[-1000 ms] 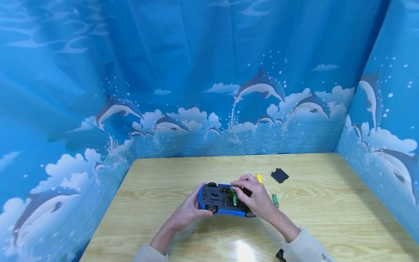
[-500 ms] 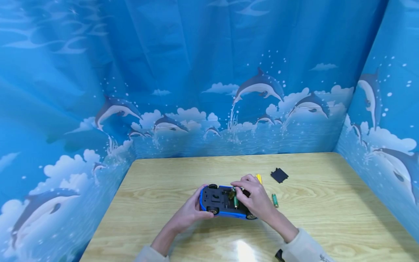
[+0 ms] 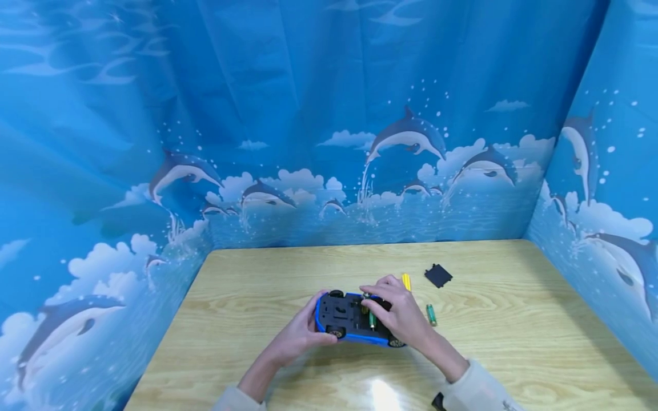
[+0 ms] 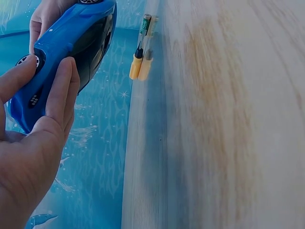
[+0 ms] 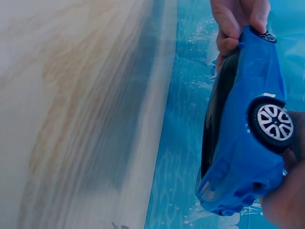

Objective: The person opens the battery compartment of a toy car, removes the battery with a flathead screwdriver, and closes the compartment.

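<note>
A blue toy car (image 3: pixel 344 314) is held upside down above the table, its black underside and open battery bay facing up. My left hand (image 3: pixel 300 335) grips one end, thumb by a wheel; the left wrist view shows its fingers (image 4: pixel 59 93) along the car's side. Crosswise in the bay is a green battery (image 3: pixel 372 320). My right hand (image 3: pixel 401 313) is over the bay, thumb and forefinger pinching what looks like another battery (image 3: pixel 365 296), mostly hidden by the fingers. In the right wrist view, the car (image 5: pixel 252 124) covers most of that hand.
On the wooden table (image 3: pixel 247 279), a loose green battery (image 3: pixel 431 314) lies right of the car. Beyond it is a square black battery cover (image 3: pixel 438 275). A screwdriver's yellow handle (image 3: pixel 406 281) shows behind my right hand. Blue dolphin-print curtains (image 3: pixel 308 114) enclose the table.
The car has shifted slightly right and toward me, with its right end tipping a little nearer. Both hands keep their holds; my right fingers stay at the bay.
</note>
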Available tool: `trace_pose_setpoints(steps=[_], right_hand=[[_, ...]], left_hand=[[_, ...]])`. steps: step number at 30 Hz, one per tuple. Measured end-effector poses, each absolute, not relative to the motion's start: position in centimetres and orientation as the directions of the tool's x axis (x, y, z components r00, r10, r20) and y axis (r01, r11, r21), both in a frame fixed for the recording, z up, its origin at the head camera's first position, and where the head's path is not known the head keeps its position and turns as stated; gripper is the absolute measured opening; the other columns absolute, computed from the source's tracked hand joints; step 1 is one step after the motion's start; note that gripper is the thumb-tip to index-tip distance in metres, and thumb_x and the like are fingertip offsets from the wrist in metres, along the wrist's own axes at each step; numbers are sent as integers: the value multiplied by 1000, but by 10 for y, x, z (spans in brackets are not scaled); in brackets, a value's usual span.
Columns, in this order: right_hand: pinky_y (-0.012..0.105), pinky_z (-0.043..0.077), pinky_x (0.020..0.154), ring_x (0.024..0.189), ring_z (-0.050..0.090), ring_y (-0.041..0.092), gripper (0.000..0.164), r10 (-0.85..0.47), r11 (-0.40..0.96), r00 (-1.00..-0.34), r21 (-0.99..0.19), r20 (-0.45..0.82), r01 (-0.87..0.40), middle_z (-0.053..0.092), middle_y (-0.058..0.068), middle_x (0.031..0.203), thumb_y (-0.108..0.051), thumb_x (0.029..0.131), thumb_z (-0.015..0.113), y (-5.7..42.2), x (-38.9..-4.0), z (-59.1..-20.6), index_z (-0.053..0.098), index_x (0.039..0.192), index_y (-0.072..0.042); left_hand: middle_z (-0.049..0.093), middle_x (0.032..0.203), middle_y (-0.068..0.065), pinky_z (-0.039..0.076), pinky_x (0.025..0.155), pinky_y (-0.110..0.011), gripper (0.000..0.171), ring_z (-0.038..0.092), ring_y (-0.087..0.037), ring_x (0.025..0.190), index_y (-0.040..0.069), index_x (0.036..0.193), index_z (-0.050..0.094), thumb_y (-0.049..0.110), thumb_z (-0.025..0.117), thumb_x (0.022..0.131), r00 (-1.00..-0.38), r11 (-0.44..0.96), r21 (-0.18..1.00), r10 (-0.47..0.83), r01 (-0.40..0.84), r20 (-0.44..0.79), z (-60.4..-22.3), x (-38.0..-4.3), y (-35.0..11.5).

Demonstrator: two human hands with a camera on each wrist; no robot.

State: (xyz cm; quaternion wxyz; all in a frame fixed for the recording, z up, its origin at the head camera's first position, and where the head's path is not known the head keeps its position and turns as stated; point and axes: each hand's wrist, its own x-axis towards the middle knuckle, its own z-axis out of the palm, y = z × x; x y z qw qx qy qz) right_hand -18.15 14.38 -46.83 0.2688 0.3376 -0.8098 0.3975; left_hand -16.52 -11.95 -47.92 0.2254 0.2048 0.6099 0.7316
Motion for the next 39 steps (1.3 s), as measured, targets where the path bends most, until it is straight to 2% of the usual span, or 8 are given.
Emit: trace_pose_setpoints(steps=[5, 10, 13, 17, 23, 27, 34, 39], right_hand=[[27, 59, 76, 94, 63, 13, 30, -253, 348, -750, -666, 611, -660, 70, -3, 100, -6, 85, 84, 142, -175, -461, 78, 114, -9], [21, 56, 70, 89, 64, 13, 22, -178, 184, -833, -813, 525, -552, 72, 5, 100, -3, 91, 77, 144, -167, -447, 78, 113, -7], [20, 59, 75, 91, 67, 15, 23, -157, 104, -851, -849, 500, -518, 73, 11, 104, 0, 95, 71, 149, -164, -438, 75, 117, -2], [22, 62, 82, 98, 71, 18, 26, -96, 92, -890, -887, 445, -453, 75, 7, 108, -4, 100, 66, 163, -162, -430, 71, 125, 2], [17, 59, 76, 90, 68, 12, 36, 40, 79, -941, -939, 337, -333, 75, 7, 101, -11, 101, 67, 191, -167, -428, 65, 131, 7], [19, 59, 86, 88, 68, 12, 38, 90, 19, -961, -966, 260, -260, 74, 7, 100, -14, 99, 71, 211, -171, -432, 66, 131, 6], [14, 58, 86, 86, 69, 8, 36, 171, 19, -981, -996, 89, -87, 77, -3, 100, -24, 94, 78, 242, -175, -444, 74, 124, -4], [16, 60, 83, 86, 69, 7, 47, 204, 53, -978, -998, 42, -32, 75, -10, 98, -27, 95, 76, 256, -177, -453, 67, 131, 1]], left_hand=[[29, 159, -32, 57, 99, -50, 101, 57, -42, 126, 10, 165, 15, -14, 70, 84, -829, -147, 985, 559, -86, 11, -478, -164, -121], [27, 160, -32, 58, 99, -49, 102, 57, -41, 127, 10, 165, 13, -13, 70, 84, -840, -142, 986, 542, -88, 3, -478, -164, -124], [26, 160, -33, 57, 100, -49, 102, 55, -42, 129, 9, 165, 12, -14, 70, 84, -840, -154, 984, 542, -93, 5, -479, -165, -126], [23, 161, -33, 57, 99, -50, 103, 54, -42, 130, 9, 165, 11, -15, 69, 84, -843, -161, 982, 538, -99, 4, -479, -165, -128], [24, 161, -32, 56, 100, -52, 101, 53, -42, 130, 9, 165, 11, -14, 68, 85, -848, -165, 983, 530, -82, 18, -477, -166, -132], [25, 161, -32, 53, 102, -58, 101, 53, -42, 130, 9, 165, 11, -14, 68, 85, -854, -159, 983, 520, -86, 9, -475, -166, -134], [25, 160, -32, 54, 101, -57, 102, 53, -44, 129, 9, 165, 11, -14, 68, 84, -860, -154, 984, 511, -87, 4, -475, -166, -137], [23, 161, -32, 54, 102, -57, 103, 53, -44, 130, 10, 166, 10, -16, 67, 84, -858, -174, 981, 512, -82, 19, -476, -167, -139]])
